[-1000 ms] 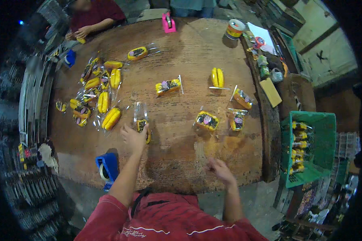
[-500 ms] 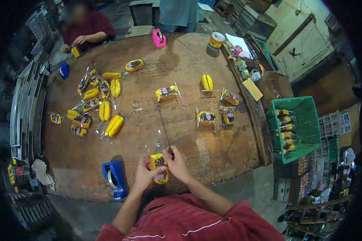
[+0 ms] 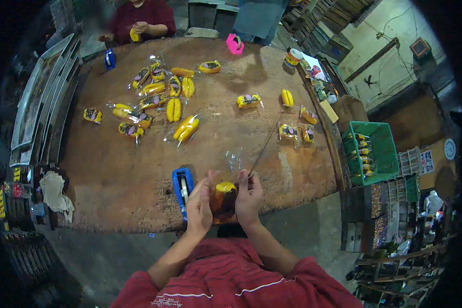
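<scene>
A bread roll in clear film (image 3: pixel 224 196), yellow on top and dark lower down, is between my two hands at the table's near edge. My left hand (image 3: pixel 199 206) lies along its left side, fingers stretched upward and not wrapped round it; whether they touch it I cannot tell. At its right side, my right hand (image 3: pixel 248 201) is closed on a thin dark stick (image 3: pixel 266 145), which slants up and away to the right. Loose clear film (image 3: pixel 234 158) shows beyond the roll. Just left of my left hand stands a blue tape dispenser (image 3: pixel 183 189).
Several wrapped rolls (image 3: pixel 173 110) lie on the wooden table's (image 3: pixel 138 185) left half, others (image 3: pixel 288 131) at right. A green crate (image 3: pixel 374 172) with rolls stands beyond the right edge. Across the table, a person (image 3: pixel 143 23) holds a roll near a pink tape dispenser (image 3: pixel 234 43).
The view has shifted, so the table's things appear moved. My left fingers have straightened from their grip on the roll. The roll's patterned face has turned from view; the stick stays in my right hand.
</scene>
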Motion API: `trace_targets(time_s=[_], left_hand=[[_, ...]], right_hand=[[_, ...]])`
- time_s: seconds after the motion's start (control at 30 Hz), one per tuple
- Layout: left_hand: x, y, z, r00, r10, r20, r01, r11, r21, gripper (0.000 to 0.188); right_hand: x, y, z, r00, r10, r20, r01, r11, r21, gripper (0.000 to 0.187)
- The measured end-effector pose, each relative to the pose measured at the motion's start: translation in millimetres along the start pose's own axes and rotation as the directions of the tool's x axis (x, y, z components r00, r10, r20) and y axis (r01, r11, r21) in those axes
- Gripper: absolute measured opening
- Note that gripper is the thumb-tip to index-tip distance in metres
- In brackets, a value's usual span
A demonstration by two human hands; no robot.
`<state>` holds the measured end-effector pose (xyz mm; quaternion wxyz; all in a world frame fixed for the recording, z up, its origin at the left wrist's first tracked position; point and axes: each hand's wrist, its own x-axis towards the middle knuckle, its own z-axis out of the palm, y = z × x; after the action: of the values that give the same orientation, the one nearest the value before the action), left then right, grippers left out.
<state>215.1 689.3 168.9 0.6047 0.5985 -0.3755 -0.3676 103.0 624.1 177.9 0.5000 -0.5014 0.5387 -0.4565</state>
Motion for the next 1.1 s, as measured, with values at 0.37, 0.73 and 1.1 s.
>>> trace_targets(time_s=[0.37,0.73,1.1], left_hand=[[-1,-4,-5,0.986,-0.085,0.146,0.108,0.981,-0.159,0.049],[72,0,61,0.938,-0.345,0.033,0.300,0.759,-0.578,0.052],[96,-6,95,0.936,-0.327,-0.128,0.217,0.825,-0.522,0.058]], right_hand=[[13,-8,-9,0.980,-0.011,0.199,-0.015,0.992,0.125,0.039],[140,1,-119,0.872,-0.183,0.454,0.290,0.940,-0.178,0.032],[235,-33,-229,0.665,-0.375,0.646,0.734,0.485,-0.475,0.018]])
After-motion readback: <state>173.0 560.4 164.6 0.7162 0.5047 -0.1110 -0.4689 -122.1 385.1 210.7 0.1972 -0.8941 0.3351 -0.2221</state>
